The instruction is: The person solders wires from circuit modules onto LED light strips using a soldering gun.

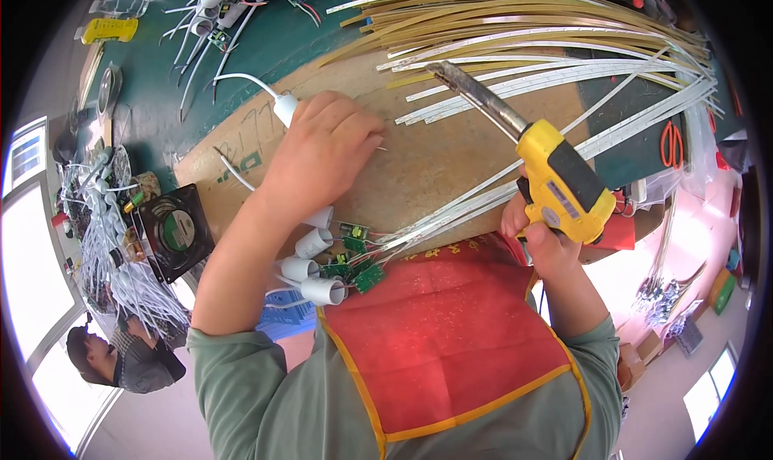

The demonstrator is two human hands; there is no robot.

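Black square fan (pixel 175 231), orange-handled scissors (pixel 671 144)

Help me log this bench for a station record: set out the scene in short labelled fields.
Left hand: closed around a white cylinder with a cable
Right hand: gripping a yellow gun-shaped tool
Work surface: brown board on a green table
Near edge: green circuit boards beside white tubes
Far side: white and tan strips
Left side: black fan

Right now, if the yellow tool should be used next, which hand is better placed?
Probably the right hand: it holds the yellow tool, with the metal barrel pointing forward-left. The left hand is closed over a white cable fitting.
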